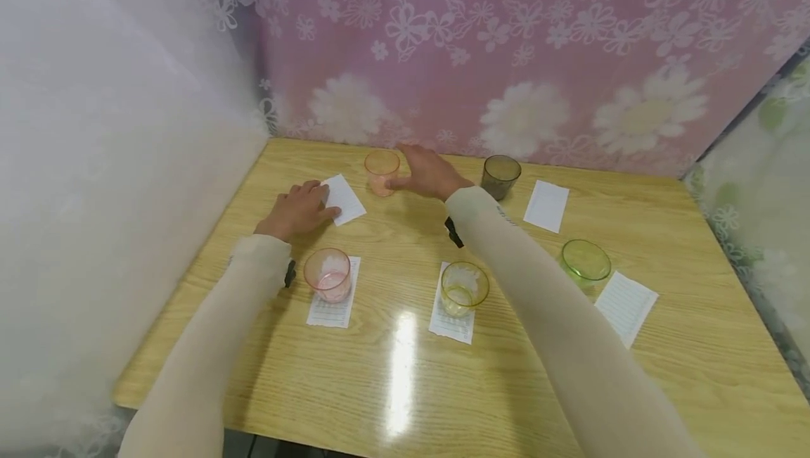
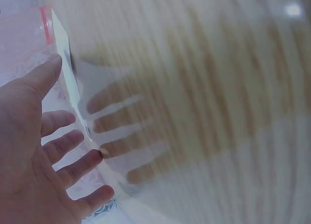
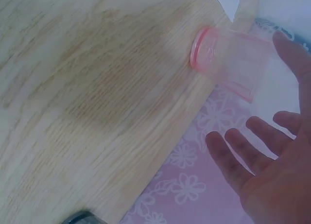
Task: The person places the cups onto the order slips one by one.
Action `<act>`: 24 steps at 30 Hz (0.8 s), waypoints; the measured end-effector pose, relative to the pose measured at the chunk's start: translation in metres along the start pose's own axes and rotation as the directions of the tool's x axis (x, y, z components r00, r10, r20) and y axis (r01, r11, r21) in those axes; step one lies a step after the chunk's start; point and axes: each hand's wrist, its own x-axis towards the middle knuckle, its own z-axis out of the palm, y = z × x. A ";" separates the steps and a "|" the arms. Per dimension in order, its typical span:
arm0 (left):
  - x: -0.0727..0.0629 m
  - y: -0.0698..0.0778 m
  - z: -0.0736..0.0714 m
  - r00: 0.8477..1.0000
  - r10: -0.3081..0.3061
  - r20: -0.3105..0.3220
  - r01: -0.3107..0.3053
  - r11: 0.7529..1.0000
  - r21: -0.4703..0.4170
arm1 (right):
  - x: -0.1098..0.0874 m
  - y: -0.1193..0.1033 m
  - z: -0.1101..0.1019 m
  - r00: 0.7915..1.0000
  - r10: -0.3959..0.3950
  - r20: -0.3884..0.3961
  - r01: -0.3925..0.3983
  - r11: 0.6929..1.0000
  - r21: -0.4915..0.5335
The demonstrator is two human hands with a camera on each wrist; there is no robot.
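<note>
In the head view my left hand point(image 1: 296, 210) is at a white paper slip point(image 1: 344, 201) near the table's back left, fingers over its left edge. The left wrist view shows the fingers point(image 2: 80, 165) spread and fairly straight beside the slip's edge; whether they touch it I cannot tell. My right hand point(image 1: 430, 173) reaches beside an orange-pink clear cup point(image 1: 382, 180) standing upright at the back. From the right wrist view, its fingers point(image 3: 233, 156) are spread and apart from the cup point(image 3: 228, 61), with nothing in the palm.
A pink cup point(image 1: 329, 285) and a yellow cup point(image 1: 465, 296) stand on lined slips near the front. A dark grey cup point(image 1: 500, 180) is behind my right wrist, with a slip point(image 1: 547, 206) to its right. A green cup point(image 1: 585, 264) stands beside another slip point(image 1: 626, 307).
</note>
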 end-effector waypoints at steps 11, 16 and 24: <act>0.003 0.000 0.005 1.000 -0.011 0.009 0.011 0.999 0.035 | 0.004 -0.004 0.012 1.000 0.017 0.018 -0.017 0.999 0.030; 0.004 0.000 0.007 1.000 -0.013 0.004 0.012 0.998 0.055 | 0.008 0.000 0.016 1.000 0.028 -0.005 -0.028 1.000 0.010; 0.002 -0.002 0.006 1.000 -0.020 0.010 0.019 0.998 0.052 | 0.012 0.000 0.020 0.998 0.044 -0.034 -0.044 0.999 0.015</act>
